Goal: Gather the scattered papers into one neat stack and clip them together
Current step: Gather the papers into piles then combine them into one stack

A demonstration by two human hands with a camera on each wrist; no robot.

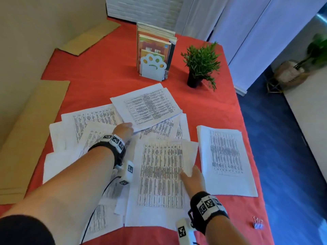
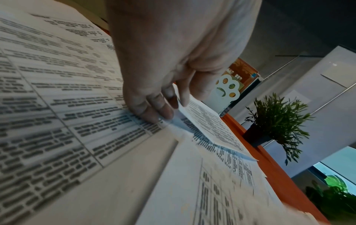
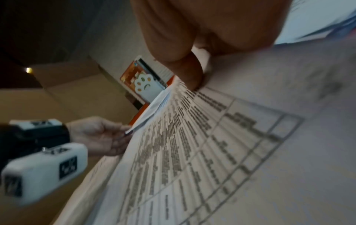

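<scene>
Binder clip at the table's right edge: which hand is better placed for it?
Right, probably. Both hands pinch sheets, but the binder clip lies nearer the right hand; the left hand is across the pile.

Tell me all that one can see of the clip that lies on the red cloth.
The clip is a small binder clip, blurred here. It has a pale bluish body and two thin pinkish wire loops that look like metal. It lies on the cloth near the table's front right corner, right of the papers and apart from them. Nothing but the cloth touches it, and no sheet is clamped in it.
</scene>
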